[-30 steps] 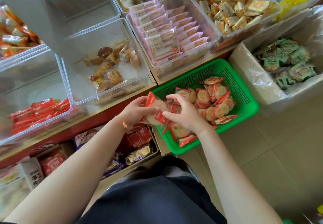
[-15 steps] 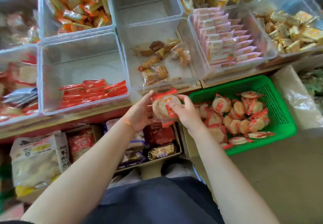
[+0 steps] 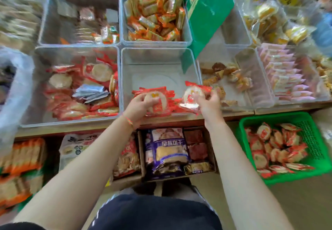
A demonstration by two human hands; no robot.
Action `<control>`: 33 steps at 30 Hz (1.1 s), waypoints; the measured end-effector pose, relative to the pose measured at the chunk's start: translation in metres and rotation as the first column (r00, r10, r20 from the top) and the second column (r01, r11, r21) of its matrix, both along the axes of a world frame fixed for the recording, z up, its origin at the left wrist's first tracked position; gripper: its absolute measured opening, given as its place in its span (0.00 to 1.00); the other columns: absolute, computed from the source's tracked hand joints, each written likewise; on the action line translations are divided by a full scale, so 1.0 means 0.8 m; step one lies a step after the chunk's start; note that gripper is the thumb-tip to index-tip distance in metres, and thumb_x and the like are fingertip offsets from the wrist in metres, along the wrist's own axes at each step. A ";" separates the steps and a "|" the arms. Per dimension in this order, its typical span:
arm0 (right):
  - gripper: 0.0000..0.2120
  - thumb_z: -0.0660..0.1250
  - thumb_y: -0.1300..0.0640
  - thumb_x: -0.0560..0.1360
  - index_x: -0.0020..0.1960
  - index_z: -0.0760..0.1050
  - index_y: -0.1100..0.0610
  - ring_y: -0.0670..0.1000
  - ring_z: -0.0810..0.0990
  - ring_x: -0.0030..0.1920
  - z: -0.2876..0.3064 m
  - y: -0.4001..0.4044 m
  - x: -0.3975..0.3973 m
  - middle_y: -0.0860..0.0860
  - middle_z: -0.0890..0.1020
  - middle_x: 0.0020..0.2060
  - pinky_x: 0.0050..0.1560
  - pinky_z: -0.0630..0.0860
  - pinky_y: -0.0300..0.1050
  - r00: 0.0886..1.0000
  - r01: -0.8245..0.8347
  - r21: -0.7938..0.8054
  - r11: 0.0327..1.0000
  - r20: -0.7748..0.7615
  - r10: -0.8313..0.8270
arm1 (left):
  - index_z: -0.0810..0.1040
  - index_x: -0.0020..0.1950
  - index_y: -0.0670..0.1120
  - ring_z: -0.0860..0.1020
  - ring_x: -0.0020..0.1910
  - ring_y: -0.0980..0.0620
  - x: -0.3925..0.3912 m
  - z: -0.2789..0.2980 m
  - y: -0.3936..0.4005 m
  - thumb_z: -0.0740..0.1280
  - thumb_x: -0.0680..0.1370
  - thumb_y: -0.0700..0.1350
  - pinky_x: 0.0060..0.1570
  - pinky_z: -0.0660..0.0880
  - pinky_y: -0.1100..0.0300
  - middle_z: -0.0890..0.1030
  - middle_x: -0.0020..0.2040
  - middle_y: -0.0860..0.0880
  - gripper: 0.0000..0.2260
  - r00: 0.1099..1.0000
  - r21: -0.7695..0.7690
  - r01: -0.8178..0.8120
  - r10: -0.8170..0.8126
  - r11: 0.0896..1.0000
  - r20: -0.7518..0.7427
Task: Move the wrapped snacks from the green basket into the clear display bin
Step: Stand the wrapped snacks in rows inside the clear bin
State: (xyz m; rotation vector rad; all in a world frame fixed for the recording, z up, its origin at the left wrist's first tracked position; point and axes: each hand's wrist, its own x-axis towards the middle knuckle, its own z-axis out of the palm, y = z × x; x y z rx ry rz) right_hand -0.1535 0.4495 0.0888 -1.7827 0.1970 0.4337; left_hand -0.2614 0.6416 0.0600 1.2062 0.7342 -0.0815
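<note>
The green basket [image 3: 312, 122] sits low at the right and holds several round snacks in red wrappers [image 3: 264, 132]. The clear display bin [image 3: 158, 64] stands in the middle of the shelf, with a row of the same red-wrapped snacks along its front. My left hand [image 3: 142, 104] grips a wrapped snack [image 3: 158, 102] over that front row. My right hand [image 3: 206, 102] pinches another wrapped snack [image 3: 193, 95] at the bin's front right corner.
Clear bins surround the middle one: red-wrapped cakes [image 3: 75, 86] to the left, brown candies [image 3: 226, 78] and pink packs [image 3: 285, 75] to the right, orange packs [image 3: 154, 17] behind. A green carton [image 3: 206, 10] leans over the back right. Boxed goods [image 3: 167, 152] fill the lower shelf.
Both hands left the green basket and travelled left and up to the clear bin. The snacks held together before are split, one in each hand. The view swung left.
</note>
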 end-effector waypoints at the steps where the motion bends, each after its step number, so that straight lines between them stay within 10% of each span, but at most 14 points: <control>1: 0.15 0.75 0.58 0.70 0.52 0.73 0.52 0.47 0.79 0.39 0.004 0.005 0.012 0.50 0.80 0.43 0.43 0.79 0.46 0.997 0.016 -0.091 0.996 0.080 -0.009 | 0.79 0.45 0.47 0.80 0.36 0.51 0.005 -0.003 0.008 0.75 0.71 0.43 0.41 0.76 0.55 0.83 0.41 0.46 0.07 0.999 0.027 -0.035 0.036 0.999 -0.015; 6: 0.13 0.74 0.55 0.70 0.52 0.79 0.45 0.47 0.81 0.48 -0.003 0.038 0.069 0.45 0.83 0.46 0.51 0.78 0.47 0.857 -0.238 -0.530 0.814 0.280 0.433 | 0.77 0.46 0.50 0.83 0.45 0.43 0.025 -0.010 0.017 0.78 0.66 0.41 0.47 0.81 0.41 0.83 0.45 0.45 0.13 0.980 0.136 -0.193 0.199 0.972 -0.031; 11: 0.12 0.66 0.60 0.76 0.53 0.80 0.45 0.59 0.76 0.53 -0.026 0.059 0.106 0.52 0.81 0.49 0.52 0.74 0.50 0.598 -0.335 -0.887 0.319 0.062 0.799 | 0.77 0.46 0.50 0.81 0.43 0.50 0.037 -0.023 0.010 0.73 0.71 0.45 0.48 0.79 0.48 0.82 0.42 0.51 0.07 0.980 0.495 -0.160 0.196 0.854 -0.022; 21: 0.20 0.65 0.63 0.73 0.60 0.73 0.45 0.55 0.80 0.52 -0.052 0.081 0.119 0.51 0.80 0.56 0.49 0.81 0.53 0.375 -0.521 -0.852 -0.055 -0.286 0.882 | 0.74 0.52 0.47 0.77 0.43 0.47 0.045 -0.045 -0.003 0.68 0.75 0.50 0.41 0.71 0.54 0.80 0.42 0.51 0.11 0.983 0.719 -0.062 0.165 0.692 -0.074; 33: 0.18 0.60 0.66 0.76 0.60 0.80 0.53 0.56 0.79 0.55 -0.067 0.088 0.115 0.55 0.81 0.58 0.52 0.78 0.48 0.337 -0.622 -0.773 -0.123 -0.407 0.849 | 0.73 0.49 0.46 0.72 0.36 0.54 0.041 -0.045 -0.015 0.68 0.76 0.52 0.37 0.66 0.58 0.77 0.39 0.53 0.10 0.993 0.839 -0.060 0.115 0.541 -0.003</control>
